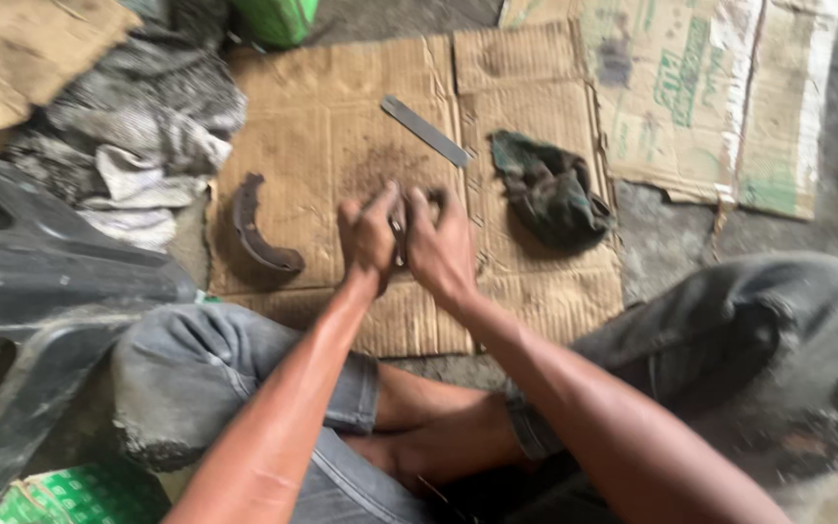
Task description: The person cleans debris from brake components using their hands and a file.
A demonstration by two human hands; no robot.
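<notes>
Both hands closed on one small metal part, mid-frame.
We note the left hand (pixel 369 236) and right hand (pixel 441 243) gripping the metal part (pixel 399 231); green-printed carton (pixel 700 87) flattened upper right.

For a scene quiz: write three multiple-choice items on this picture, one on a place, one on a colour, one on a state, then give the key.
1. Where does the curved brake shoe lie?
A. on the cardboard sheet, on the left hand's side
B. on the rag
C. on the person's knee

2. What colour is the crumpled rag?
A. white
B. dark green
C. red

3. How are the left hand and right hand placed?
A. far apart
B. flat on the floor
C. pressed together around a small metal part

Key: 1 A, it rests on bare cardboard; 2 B, dark greenish cloth; 3 C, both fists close on it.
</notes>
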